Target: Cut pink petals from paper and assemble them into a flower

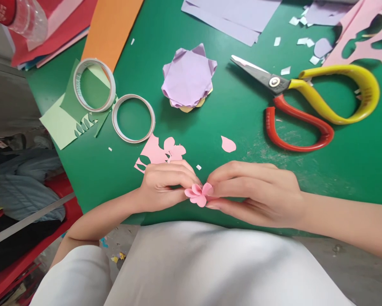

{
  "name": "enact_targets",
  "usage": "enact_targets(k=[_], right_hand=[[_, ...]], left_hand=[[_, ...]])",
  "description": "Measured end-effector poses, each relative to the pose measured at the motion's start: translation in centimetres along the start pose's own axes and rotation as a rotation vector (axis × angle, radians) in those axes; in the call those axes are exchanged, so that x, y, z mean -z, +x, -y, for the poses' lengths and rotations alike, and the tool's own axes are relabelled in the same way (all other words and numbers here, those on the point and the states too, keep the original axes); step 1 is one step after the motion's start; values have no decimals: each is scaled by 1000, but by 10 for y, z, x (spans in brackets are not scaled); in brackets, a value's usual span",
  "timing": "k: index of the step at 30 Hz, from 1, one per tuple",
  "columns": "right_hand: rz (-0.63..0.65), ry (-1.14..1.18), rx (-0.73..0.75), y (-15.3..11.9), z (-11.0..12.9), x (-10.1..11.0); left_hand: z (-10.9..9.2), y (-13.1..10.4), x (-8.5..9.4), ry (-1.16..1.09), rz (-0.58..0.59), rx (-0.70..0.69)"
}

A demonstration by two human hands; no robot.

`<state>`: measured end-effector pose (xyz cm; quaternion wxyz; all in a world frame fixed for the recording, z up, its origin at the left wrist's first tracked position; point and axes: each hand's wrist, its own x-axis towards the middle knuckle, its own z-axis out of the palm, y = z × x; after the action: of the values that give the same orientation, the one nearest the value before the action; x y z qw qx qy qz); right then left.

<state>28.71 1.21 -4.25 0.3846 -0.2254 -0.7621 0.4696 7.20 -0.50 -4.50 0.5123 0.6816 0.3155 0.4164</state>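
A small pink paper flower [197, 195] is pinched between my two hands, close to the table's front edge. My left hand [165, 185] grips it from the left, fingers closed at its edge. From the other side, my right hand [255, 191] holds a petal between thumb and fingers. Just beyond my left hand lies a cut pink paper sheet [154, 148] with a flower shape beside it. A loose pink petal [228, 144] rests on the table past my right hand.
Scissors [275, 83] with yellow and red handles lie right, blades apart. A folded lilac paper flower [189, 78] sits mid-table. Two tape rolls [133, 138] [112, 91] are left, by green paper [58, 125]. Orange paper [109, 32], lilac sheets [232, 17] and a bottle [29, 21] stand farther back.
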Motion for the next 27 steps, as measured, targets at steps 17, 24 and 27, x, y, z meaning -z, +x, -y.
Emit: enact_targets(k=[17,24,27], right_hand=[[61,-135,41,-6,-15,-3],[95,-185,87,-3,-13,-2],[104,-184,122,-4,-14,0]], left_hand=[[3,-11,-8,-30,-147,79],[4,-11,-12,-109,-165,96],[5,-10,-12,-110,-198,124]])
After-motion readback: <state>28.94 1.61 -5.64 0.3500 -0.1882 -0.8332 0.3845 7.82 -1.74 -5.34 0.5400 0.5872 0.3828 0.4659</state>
